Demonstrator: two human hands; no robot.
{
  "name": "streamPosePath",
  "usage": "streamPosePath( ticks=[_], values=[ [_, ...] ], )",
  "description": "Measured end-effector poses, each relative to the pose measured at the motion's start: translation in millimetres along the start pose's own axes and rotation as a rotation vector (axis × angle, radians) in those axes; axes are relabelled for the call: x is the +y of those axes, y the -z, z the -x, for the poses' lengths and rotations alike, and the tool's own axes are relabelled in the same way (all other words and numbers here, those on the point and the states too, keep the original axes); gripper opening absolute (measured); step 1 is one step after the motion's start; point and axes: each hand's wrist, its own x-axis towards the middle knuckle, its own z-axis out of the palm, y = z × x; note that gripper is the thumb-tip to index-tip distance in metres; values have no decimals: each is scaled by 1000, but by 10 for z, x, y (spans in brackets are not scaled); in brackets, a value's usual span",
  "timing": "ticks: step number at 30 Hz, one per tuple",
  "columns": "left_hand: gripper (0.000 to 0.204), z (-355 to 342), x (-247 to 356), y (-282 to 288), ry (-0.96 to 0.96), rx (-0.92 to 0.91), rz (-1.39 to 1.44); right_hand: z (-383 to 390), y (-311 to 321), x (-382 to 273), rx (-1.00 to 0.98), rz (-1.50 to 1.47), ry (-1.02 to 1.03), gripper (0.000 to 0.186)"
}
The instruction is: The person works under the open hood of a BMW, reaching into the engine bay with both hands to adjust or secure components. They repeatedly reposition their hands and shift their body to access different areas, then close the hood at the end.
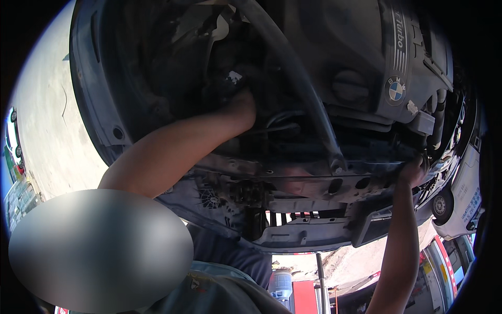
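1. Black engine bay [293, 63] filled view; left hand [241, 107] was buried in the dark recess, fingers hidden, grip unclear.
2. Right hand [413, 171] had fingers curled on the front crossmember [314, 170], likely bracing.

A round badge [396, 90] sits on the dark engine cover [366, 47] at the upper right — a black ring around blue and white quarters. Just above it, raised silver lettering [399, 32] runs up the same cover beside a strip of ribs.

At the far right edge, a white car [463, 196] carries a panel of dark writing [473, 203] on its side, near its wheel.

A small white scrap or sticker [235, 77] shows deep in the dark bay, left of centre — too small to tell which.

No packages or screens show.
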Motion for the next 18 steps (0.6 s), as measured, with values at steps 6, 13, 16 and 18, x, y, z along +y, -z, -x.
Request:
streamPosePath(
  ticks=[6, 13, 16, 18],
  values=[
    [42, -173, -17, -184, 321, 235, 714, -41, -2, -196, -17, -98, -71, 48],
    [44, -207, -80, -280, 330, 190, 623, -47, -25, -104, 14, -56, 21, 50],
    [44, -270, -133, -410, 295, 181, 381, -60, -47, -95, 20, -23, 35, 50],
    [44, -234, 52, -272, 293, 167, 440, -26, -36, 105, 38, 47, 46, 50]
  ],
)
